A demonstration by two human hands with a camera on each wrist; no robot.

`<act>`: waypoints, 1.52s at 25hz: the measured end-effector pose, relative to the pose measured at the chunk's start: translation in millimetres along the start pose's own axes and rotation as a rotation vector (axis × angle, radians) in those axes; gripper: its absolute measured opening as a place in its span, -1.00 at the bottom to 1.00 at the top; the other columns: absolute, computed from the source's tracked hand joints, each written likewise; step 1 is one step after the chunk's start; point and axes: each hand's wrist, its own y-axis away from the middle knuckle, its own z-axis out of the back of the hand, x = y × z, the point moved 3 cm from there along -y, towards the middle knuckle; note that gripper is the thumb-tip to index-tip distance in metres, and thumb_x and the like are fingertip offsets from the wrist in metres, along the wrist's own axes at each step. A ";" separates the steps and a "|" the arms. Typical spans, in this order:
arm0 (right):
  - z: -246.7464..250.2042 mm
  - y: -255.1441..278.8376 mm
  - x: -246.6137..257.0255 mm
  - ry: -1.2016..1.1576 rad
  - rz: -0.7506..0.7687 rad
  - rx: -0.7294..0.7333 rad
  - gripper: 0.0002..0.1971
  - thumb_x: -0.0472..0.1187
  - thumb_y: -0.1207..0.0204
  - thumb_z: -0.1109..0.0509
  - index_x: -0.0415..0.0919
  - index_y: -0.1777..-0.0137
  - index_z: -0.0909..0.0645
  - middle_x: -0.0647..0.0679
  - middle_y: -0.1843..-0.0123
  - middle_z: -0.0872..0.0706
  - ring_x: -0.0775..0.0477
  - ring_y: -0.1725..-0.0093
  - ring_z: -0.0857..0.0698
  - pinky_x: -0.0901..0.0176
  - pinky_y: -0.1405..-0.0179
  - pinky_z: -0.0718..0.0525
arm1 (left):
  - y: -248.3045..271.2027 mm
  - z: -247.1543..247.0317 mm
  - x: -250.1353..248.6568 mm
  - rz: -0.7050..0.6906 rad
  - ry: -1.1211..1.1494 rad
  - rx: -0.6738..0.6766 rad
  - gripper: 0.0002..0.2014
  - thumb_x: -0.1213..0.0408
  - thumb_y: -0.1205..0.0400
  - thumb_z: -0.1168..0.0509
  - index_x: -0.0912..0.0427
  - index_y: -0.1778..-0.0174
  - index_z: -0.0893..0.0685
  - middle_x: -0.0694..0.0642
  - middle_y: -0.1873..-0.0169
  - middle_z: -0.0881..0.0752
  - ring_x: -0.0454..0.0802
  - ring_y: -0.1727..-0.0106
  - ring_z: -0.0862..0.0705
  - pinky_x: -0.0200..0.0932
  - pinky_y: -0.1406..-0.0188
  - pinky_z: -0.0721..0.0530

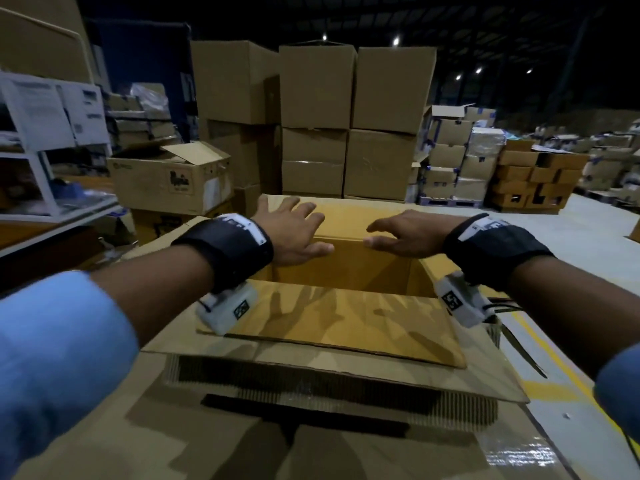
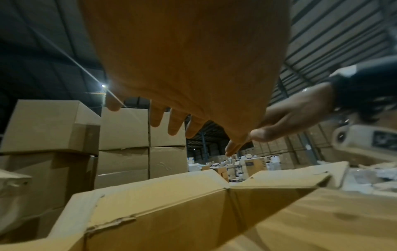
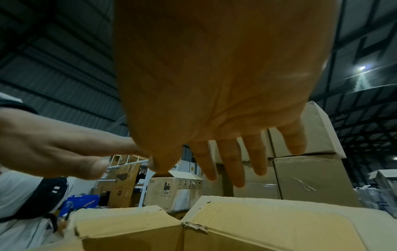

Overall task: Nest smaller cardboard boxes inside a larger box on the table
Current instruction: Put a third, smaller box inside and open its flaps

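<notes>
Box interior shadowed; both hands hover, fingers spread.

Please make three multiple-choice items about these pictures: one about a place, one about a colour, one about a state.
1. Where are the hands?
A. over the open box
B. on the floor
C. on a shelf

2. What colour are the sleeves?
A. red
B. blue
C. green

3. How are the hands?
A. fists
B. pinching tape
C. open, holding nothing

A: left hand and right hand are above the open box.
B: the sleeves are light blue.
C: the fingers are spread, with nothing held.
</notes>
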 end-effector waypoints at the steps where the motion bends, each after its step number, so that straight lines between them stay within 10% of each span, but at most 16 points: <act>1: 4.7 -6.2 2.2 0.018 -0.004 -0.016 -0.35 0.31 -0.68 -0.04 -0.03 -0.66 -0.29 -0.16 -0.57 -0.52 -0.19 -0.51 -0.51 -0.14 -0.46 -0.46 | -12.0 0.7 0.3 0.014 -0.012 -0.011 -0.28 -0.35 -0.69 0.04 -0.05 -0.72 -0.11 0.05 -0.75 -0.05 0.18 -0.74 0.04 0.56 -0.59 0.05; 12: -15.7 -138.2 -10.1 0.036 -0.055 -0.034 -0.18 0.21 -0.60 -0.35 -0.10 -0.72 -0.08 -0.19 -0.63 -0.41 -0.24 -0.55 -0.44 -0.22 -0.48 -0.49 | -150.5 -39.6 26.3 -0.048 0.013 0.022 -0.22 -0.26 -0.64 -0.22 0.09 -0.68 -0.20 0.13 -0.71 -0.16 0.20 -0.73 -0.03 0.56 -0.56 -0.09; 21: -97.6 -237.2 -55.6 0.122 -0.203 0.107 0.32 0.23 -0.25 -0.66 0.06 -0.74 0.27 -0.07 -0.78 0.26 -0.36 -0.74 0.17 -0.67 -0.53 -0.02 | -254.4 -143.9 43.5 -0.116 0.047 0.188 0.24 -0.23 -0.40 -0.53 0.09 -0.75 0.19 0.12 -0.75 0.21 0.25 -0.74 0.17 0.49 -0.62 0.00; 26: -111.1 -260.9 -66.4 0.061 -0.180 0.122 0.13 0.23 -0.28 -0.64 0.12 -0.70 0.04 -0.05 -0.72 -0.23 -0.30 -0.64 -0.31 -0.71 -0.44 -0.24 | -280.9 -167.3 49.4 -0.185 0.130 0.169 -0.04 -0.10 -0.46 -0.54 0.08 -0.67 -0.17 0.12 -0.68 -0.27 0.24 -0.63 -0.31 0.49 -0.53 -0.26; 30: -109.7 -264.2 -69.1 -0.038 -0.179 0.114 -0.14 0.19 -0.32 -0.62 0.15 -0.55 -0.25 -0.05 -0.39 -0.65 -0.23 -0.25 -0.68 -0.23 -0.21 -0.67 | -292.1 -172.9 50.7 -0.204 0.143 0.145 -0.29 -0.07 -0.44 -0.56 0.04 -0.43 -0.42 0.15 -0.35 -0.64 0.23 -0.28 -0.65 0.19 -0.18 -0.67; 38: -112.0 -253.0 -64.1 0.033 -0.207 0.037 -0.19 0.24 -0.35 -0.56 0.12 -0.53 -0.26 -0.03 -0.37 -0.62 -0.21 -0.25 -0.67 -0.26 -0.22 -0.64 | -280.6 -174.0 49.3 -0.192 0.123 0.061 -0.39 -0.11 -0.48 -0.51 0.03 -0.36 -0.46 0.11 -0.27 -0.70 0.20 -0.22 -0.68 0.11 -0.13 -0.67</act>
